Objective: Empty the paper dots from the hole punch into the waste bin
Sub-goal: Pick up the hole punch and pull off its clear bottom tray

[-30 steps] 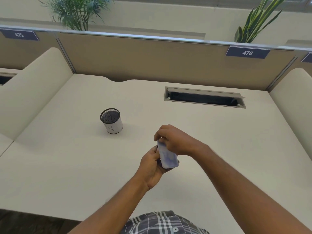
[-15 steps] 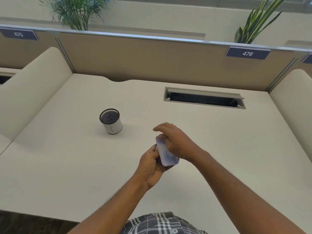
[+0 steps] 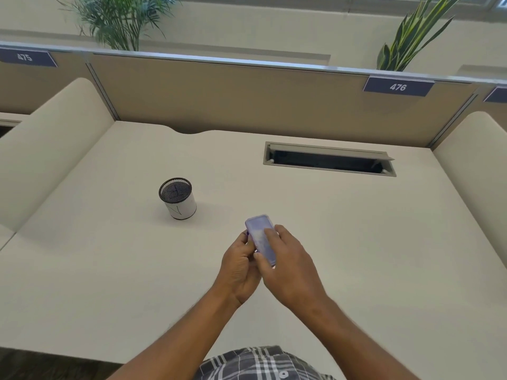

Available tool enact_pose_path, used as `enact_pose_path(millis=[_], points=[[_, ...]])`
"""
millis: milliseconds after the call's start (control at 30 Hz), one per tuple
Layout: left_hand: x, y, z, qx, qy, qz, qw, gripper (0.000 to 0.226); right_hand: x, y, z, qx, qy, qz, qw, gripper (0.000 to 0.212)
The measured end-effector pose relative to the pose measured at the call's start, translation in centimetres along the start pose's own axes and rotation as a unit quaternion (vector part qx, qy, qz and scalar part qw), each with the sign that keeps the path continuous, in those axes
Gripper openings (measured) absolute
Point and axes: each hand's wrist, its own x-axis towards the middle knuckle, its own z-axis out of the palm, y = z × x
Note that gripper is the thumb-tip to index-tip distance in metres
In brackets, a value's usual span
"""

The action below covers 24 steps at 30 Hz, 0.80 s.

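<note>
A small purple hole punch (image 3: pixel 260 237) with a translucent base is held above the middle of the desk, base facing up. My left hand (image 3: pixel 239 266) grips it from the left and below. My right hand (image 3: pixel 288 264) holds its right side, with fingers lying on the translucent base. The waste bin (image 3: pixel 177 198), a small white cylinder with a black mesh rim, stands upright on the desk to the left and beyond the hands, apart from them.
The cream desk (image 3: pixel 356 242) has an open cable slot (image 3: pixel 329 161) at the back right. Padded side dividers (image 3: pixel 49 149) flank it, and a tan back panel carries a sign reading 476 (image 3: pixel 397 87). Plants stand behind the panel.
My right hand has slid back from over the far end of the punch toward me, uncovering the translucent base. The bin has not moved.
</note>
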Motion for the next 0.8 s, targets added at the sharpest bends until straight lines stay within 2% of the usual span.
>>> enact_pose_path(millis=[233, 333, 433, 567, 700, 800], points=[[0.1, 0.4, 0.1, -0.009, -0.012, 0.013, 1.0, 0.04, 0.4, 0.0, -0.9, 0.042, 0.036, -0.001, 0.998, 0.034], [0.3, 0.3, 0.0, -0.012, -0.015, 0.023, 1.0, 0.041, 0.8, 0.6, -1.7, 0.159, 0.074, 0.015, 0.984, 0.021], [0.4, 0.1, -0.2, -0.025, -0.016, 0.031, 0.999, 0.039, 1.4, 1.1, -2.7, 0.329, 0.069, 0.073, 0.939, 0.021], [0.4, 0.2, -0.2, -0.035, -0.024, 0.034, 0.999, 0.039, 1.8, 1.4, -3.4, 0.494, 0.035, 0.117, 0.861, 0.027], [0.3, 0.4, -0.2, -0.038, -0.014, 0.032, 0.999, 0.038, 2.2, 1.8, -3.4, 0.58, 0.043, 0.182, 0.792, 0.027], [0.3, 0.5, -0.3, -0.031, -0.005, 0.034, 0.999, 0.039, 2.2, 1.8, -3.3, 0.598, 0.039, 0.19, 0.778, 0.028]])
